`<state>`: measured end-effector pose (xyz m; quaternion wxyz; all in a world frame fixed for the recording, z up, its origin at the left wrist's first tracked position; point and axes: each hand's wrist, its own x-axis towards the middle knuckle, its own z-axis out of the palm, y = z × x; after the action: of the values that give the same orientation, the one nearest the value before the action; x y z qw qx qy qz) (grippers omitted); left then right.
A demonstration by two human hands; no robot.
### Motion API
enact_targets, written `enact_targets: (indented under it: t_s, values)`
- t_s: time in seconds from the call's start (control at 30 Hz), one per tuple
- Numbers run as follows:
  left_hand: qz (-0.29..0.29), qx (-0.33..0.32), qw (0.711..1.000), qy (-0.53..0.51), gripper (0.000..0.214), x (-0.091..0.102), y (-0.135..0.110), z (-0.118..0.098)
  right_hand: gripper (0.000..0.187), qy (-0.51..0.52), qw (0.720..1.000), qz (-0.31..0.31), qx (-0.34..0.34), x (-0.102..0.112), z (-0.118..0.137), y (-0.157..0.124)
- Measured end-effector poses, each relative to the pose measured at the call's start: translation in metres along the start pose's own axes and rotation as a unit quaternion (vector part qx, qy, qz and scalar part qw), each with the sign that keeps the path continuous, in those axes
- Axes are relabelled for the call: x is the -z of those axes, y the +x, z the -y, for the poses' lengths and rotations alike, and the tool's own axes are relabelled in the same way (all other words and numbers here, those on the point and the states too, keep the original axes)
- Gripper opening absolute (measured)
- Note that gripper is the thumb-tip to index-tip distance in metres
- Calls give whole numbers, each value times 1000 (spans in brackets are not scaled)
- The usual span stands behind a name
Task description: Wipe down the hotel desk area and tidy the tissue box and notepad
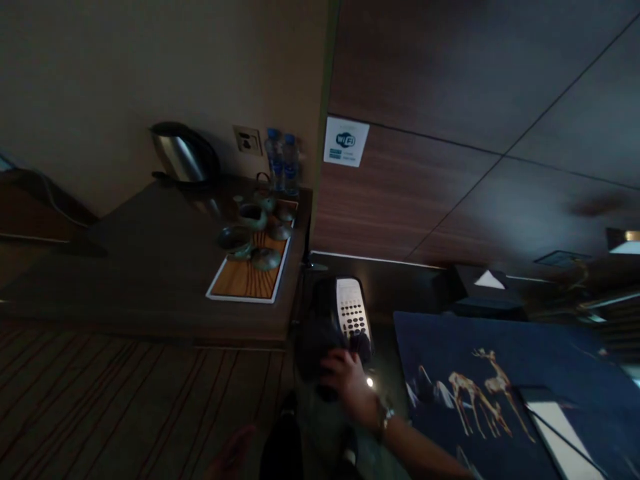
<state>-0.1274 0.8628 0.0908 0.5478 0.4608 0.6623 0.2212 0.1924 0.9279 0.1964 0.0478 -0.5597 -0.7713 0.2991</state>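
Note:
My right hand (pixel 350 385), with a watch on its wrist, lies over the near end of a black desk telephone (pixel 345 319) that has a pale keypad. Its fingers curl around the dark handset on the phone's left side. My left hand (pixel 231 456) shows only as a dim, blurred shape at the bottom edge, over the striped carpet and touching nothing that I can see. Its fingers cannot be made out. The phone stands on a dark glossy desk, left of a blue mat printed with golden deer (pixel 480 390).
On a lower wooden counter (pixel 150 267) to the left stand a steel kettle (pixel 183 155), two water bottles (pixel 283 162) and a tray (pixel 245 283) with a green tea set. A WiFi sign (pixel 345 141) hangs on the wood-panelled wall. A black tissue box (pixel 487 290) and a white sheet (pixel 560 433) are on the desk.

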Motion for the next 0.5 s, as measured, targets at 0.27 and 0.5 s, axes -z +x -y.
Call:
enact_targets:
  t_s: [0.27,0.5]
  values:
    - [127,20,972,-197,100,-78,61,-152,45,89,949,-286,-99,98,-15,-14]
    - [71,-55,981,-171,87,-152,104,-194,52,-25,945,-195,-261,54,-40,37]
